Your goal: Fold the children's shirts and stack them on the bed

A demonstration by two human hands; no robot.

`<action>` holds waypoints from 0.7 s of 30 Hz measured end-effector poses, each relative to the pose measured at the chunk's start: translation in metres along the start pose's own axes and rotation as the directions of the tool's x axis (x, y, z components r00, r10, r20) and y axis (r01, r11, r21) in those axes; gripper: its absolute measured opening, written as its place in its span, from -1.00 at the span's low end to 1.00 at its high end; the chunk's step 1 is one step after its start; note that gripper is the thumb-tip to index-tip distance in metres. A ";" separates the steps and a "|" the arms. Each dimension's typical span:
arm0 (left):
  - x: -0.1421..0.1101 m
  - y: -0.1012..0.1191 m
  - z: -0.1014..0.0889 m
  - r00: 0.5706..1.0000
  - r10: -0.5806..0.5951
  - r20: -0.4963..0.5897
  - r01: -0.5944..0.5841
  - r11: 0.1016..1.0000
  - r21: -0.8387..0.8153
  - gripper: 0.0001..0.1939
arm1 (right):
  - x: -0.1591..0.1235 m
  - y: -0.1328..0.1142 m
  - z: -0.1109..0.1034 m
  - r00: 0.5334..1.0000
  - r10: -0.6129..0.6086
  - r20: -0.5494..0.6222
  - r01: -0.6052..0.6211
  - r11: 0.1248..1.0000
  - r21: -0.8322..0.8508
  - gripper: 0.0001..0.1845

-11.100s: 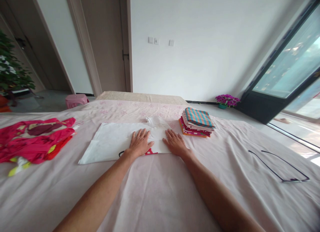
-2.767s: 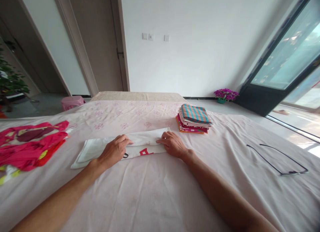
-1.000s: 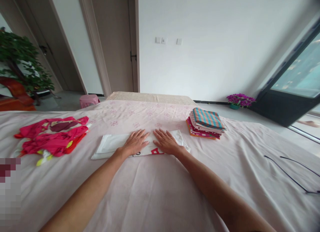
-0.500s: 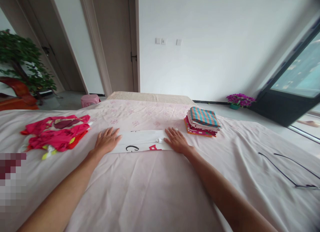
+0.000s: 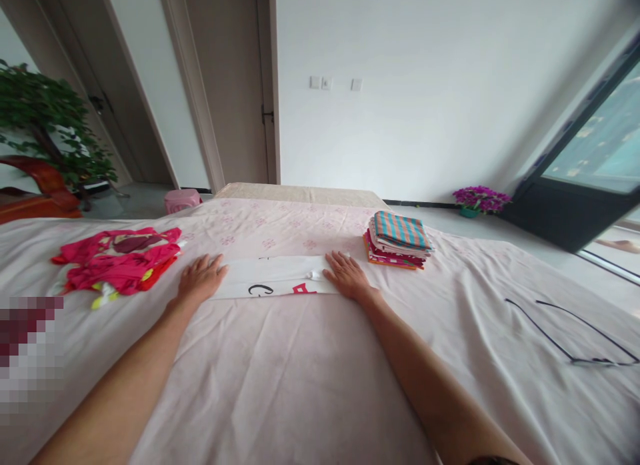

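A white cloth garment (image 5: 280, 277), folded into a long flat strip with black and red print, lies across the pale bed sheet (image 5: 280, 371). Flat on its left end rests my left hand (image 5: 200, 278), fingers spread. My right hand (image 5: 347, 275) presses its right end, also with the fingers stretched out. A small white knot or bunched bit of cloth shows beside the right fingertips. Neither hand grips anything. Just right of my right hand stands a stack of folded cloths (image 5: 399, 241), topped by a blue and orange checked one.
On the left is a loose heap of pink and red clothes (image 5: 123, 261). Eyeglasses (image 5: 570, 358) lie at the right on the sheet. Beyond the sheet are a pink stool (image 5: 183, 200), a pot of purple flowers (image 5: 481, 199) and a leafy plant (image 5: 45, 118).
My left hand has slid slightly outward to the left along the white garment. My right hand stays on its right end. The whole view has shifted a little.
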State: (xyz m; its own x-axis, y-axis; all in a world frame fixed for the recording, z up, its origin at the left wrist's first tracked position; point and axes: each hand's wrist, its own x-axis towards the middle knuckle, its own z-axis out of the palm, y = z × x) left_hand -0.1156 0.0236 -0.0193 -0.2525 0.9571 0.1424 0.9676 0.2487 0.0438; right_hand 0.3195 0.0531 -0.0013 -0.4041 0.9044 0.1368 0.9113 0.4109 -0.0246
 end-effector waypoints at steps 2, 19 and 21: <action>0.000 -0.001 0.001 1.000 0.000 -0.007 0.000 1.000 0.002 -0.35 | 0.000 0.000 0.000 1.000 0.006 -0.006 -0.006 1.000 0.003 -0.28; 0.003 -0.019 -0.002 0.997 0.076 -0.025 -0.078 0.992 -0.097 -0.32 | 0.000 0.000 -0.001 1.000 0.009 -0.004 -0.009 1.000 -0.002 -0.27; -0.001 -0.025 -0.005 0.995 0.046 -0.089 -0.056 0.991 -0.121 -0.32 | 0.000 -0.001 -0.001 1.000 0.012 -0.007 -0.012 1.000 0.006 -0.28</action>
State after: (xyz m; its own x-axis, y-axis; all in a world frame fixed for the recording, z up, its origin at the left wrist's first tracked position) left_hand -0.1395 0.0154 -0.0157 -0.2076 0.9505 0.2313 0.9723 0.1746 0.1551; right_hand 0.3192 0.0527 0.0000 -0.3926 0.9085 0.1433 0.9156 0.4008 -0.0322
